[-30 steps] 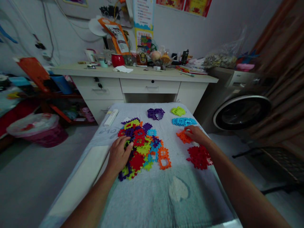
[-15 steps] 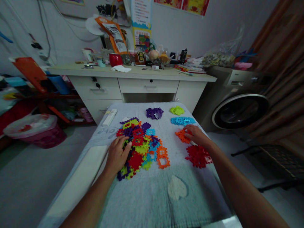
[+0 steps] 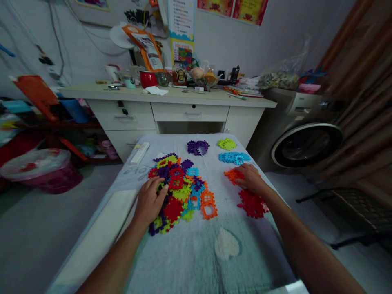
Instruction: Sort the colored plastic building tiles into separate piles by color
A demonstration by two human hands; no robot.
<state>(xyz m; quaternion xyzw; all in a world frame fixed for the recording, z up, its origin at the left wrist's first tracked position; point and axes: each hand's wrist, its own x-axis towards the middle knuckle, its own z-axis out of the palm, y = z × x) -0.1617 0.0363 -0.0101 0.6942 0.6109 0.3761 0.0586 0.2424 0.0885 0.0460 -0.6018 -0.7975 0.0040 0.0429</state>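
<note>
A mixed heap of flat toothed plastic building pieces (image 3: 176, 183) in red, purple, lime, blue and orange lies left of centre on the cloth-covered table. My left hand (image 3: 151, 199) rests on the heap's left edge, thumb apart from the fingers, gripping nothing visible. Over at the right, my right hand (image 3: 250, 178) lies palm down on a small group of orange pieces (image 3: 232, 175), its fingers stretched out and partly covering them. Red pieces (image 3: 251, 203) lie just in front of that hand. Blue pieces (image 3: 234, 157) and lime pieces (image 3: 226, 143) sit beyond it. Purple pieces (image 3: 198, 148) are grouped at the far middle.
A long white box (image 3: 140, 153) lies at the table's far left. Behind stands a white desk (image 3: 191, 110) crowded with jars, a red cup and papers. A washing machine (image 3: 306, 143) is at the right, a pink bin (image 3: 45, 175) at the left.
My right hand has come down flatter over the orange pieces, shifting slightly right. My left hand stays on the heap. The view has moved slightly.
</note>
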